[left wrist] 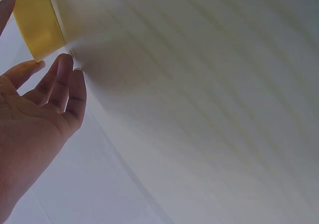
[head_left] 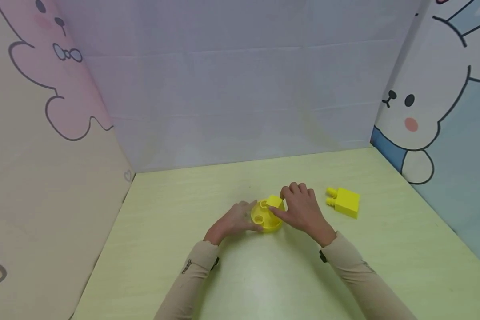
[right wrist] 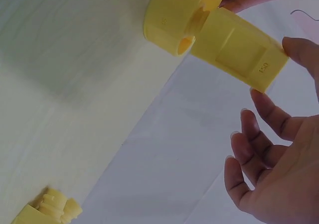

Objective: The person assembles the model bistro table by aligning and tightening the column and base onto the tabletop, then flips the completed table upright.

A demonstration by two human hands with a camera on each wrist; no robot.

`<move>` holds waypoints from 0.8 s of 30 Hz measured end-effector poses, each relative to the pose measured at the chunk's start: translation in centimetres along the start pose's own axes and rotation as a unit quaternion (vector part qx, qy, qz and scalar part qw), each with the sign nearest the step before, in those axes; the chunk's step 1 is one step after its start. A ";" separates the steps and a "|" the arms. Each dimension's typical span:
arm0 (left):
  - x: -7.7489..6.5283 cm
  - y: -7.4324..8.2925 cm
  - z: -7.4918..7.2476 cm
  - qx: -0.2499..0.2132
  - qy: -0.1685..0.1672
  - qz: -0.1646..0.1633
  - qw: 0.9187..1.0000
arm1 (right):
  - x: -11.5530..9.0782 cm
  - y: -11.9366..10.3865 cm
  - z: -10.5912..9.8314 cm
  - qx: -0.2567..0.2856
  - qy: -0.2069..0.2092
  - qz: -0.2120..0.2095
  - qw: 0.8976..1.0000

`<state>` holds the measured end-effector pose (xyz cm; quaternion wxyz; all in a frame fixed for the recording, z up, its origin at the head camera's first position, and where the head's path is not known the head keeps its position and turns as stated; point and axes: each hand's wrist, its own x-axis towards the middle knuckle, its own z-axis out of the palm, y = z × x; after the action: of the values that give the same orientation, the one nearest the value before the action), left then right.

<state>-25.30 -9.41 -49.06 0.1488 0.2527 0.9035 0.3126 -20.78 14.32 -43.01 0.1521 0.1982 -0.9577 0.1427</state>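
A round yellow base with round sockets in its top sits on the table. My left hand holds it at the left side, the thumb at the near edge and the fingers round the far side. My right hand pinches the top end of a yellow rectangular block between thumb and index finger. The other fingers of that hand are curled loosely and clear of the block. The block, marked 150, stands over the base's right side. How deep its lower end goes into the sockets is hidden.
A second yellow block with two ridged pegs lies to the right of my right hand. The pale yellow table meets a whitish back wall. Side walls with cartoon animals stand left and right.
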 end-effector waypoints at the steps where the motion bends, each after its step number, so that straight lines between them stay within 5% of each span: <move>1: 0.0 0.1 0.0 0.000 -0.001 0.000 1.000 | 0.0 0.0 0.0 -0.001 0.000 0.006 1.000; 24: 0.0 -0.1 0.2 -0.013 -0.001 -0.009 1.000 | 0.0 0.8 0.5 0.047 -0.022 -0.003 0.999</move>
<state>-25.29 -9.36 -49.34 0.1561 0.2429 0.9015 0.3224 -21.22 14.87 -43.64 0.1216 0.2111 -0.9526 0.1824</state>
